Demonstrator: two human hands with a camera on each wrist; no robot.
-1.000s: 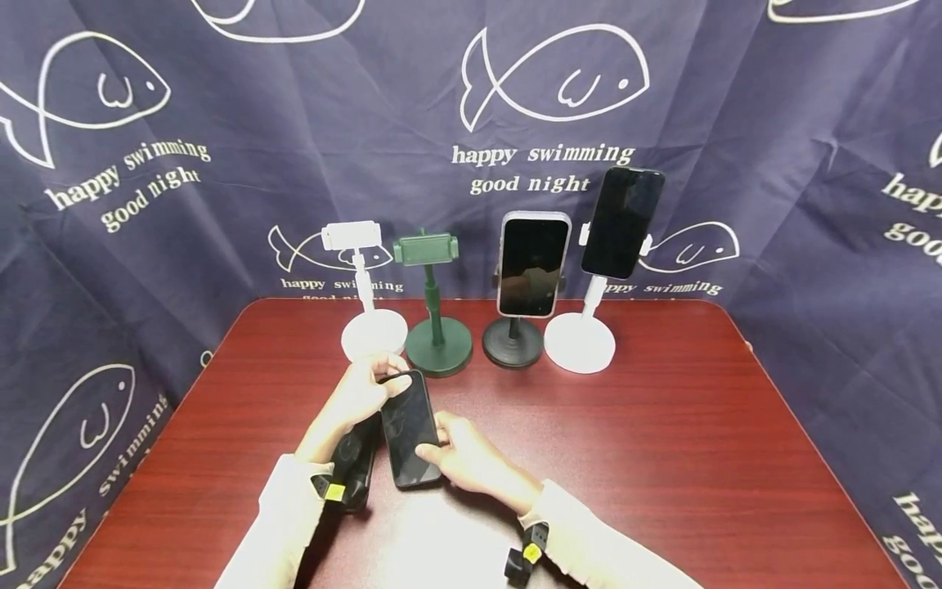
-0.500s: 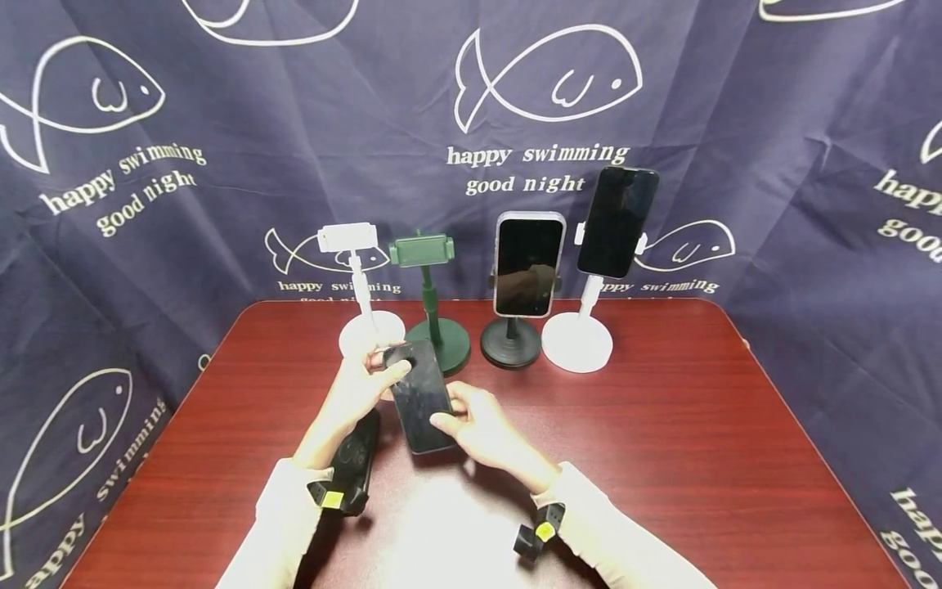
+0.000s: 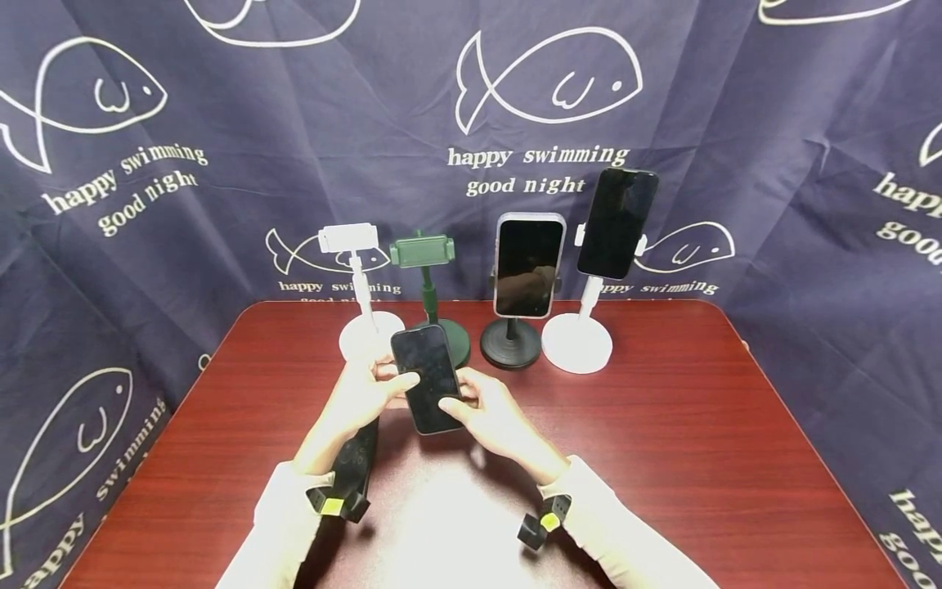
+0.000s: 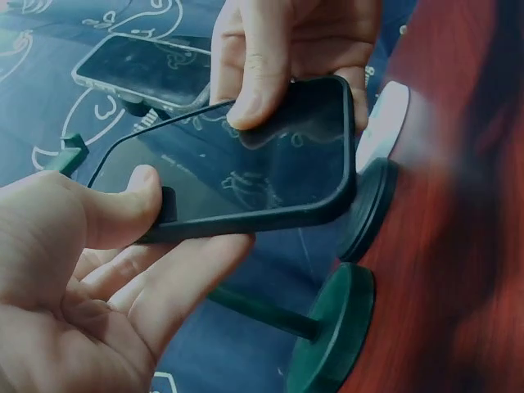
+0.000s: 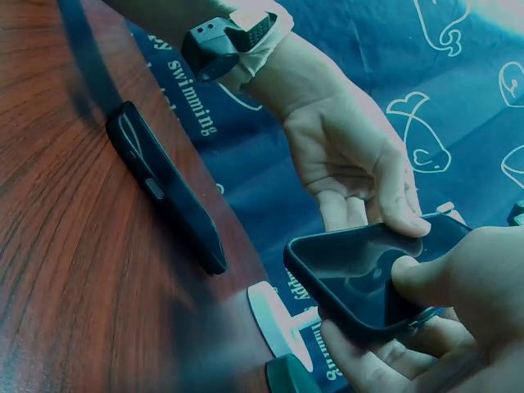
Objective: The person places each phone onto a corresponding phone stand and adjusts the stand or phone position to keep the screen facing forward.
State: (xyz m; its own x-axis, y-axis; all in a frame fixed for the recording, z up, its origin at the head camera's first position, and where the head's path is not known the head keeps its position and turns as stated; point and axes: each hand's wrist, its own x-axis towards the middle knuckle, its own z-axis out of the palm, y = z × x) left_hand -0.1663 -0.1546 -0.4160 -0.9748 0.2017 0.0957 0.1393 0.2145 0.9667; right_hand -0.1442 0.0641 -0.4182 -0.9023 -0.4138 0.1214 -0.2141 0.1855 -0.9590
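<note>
held phone (image 3: 434,372): farther from the person than one second ago, when it sits low over the table (image 3: 662,433) with its far end near the left white stand (image 3: 361,337); now its far end overlaps the base of the green stand (image 3: 423,252) in the head view. left hand (image 3: 362,397): thumb at the far corner then, midway along the left edge now. right hand (image 3: 495,415): has moved outward along with the phone.

hands: both grip the held phone from opposite sides, thumbs on the screen, fingers curled behind it.

unchanged: a pale-edged phone (image 3: 530,266) in the black stand (image 3: 510,345), a dark phone (image 3: 618,221) in the right white stand (image 3: 577,343). the holders of the left white stand and green stand carry no phone.

view comparison: left wrist view shows the thick dark rim of the held phone and the left fingers spread beneath it; the head view hides these. right wrist view shows a second black phone (image 5: 168,192) lying on the table, its side edge visible; in the head view the left forearm partly covers it.

writing: backdrop (image 3: 699,155) reads "happy swimming good night", repeated beside white fish outlines.
</note>
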